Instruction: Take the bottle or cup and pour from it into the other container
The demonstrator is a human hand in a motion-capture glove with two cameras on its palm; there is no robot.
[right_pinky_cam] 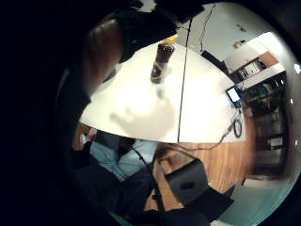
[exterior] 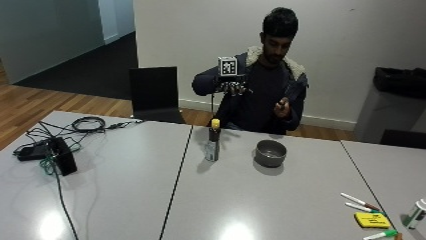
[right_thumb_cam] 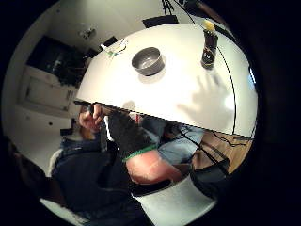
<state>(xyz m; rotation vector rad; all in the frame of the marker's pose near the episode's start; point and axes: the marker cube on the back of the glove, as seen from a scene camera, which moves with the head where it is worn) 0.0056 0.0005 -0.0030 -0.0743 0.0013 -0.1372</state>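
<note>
Dark bottle [exterior: 213, 142] w/ yellow cap, grey bowl [exterior: 270, 152], white table [exterior: 266, 200], black-gloved hand [exterior: 233, 86].

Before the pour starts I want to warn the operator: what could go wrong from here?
1. The bottle is tall and narrow and stands right by the seam between the table tops; a clumsy grasp from above by the gloved right hand, now raised in the air, could tip it.
2. The yellow cap appears still on, so it likely needs removing first.
3. The grey bowl is low and stands apart from the bottle; liquid could miss it or splash out.
</note>
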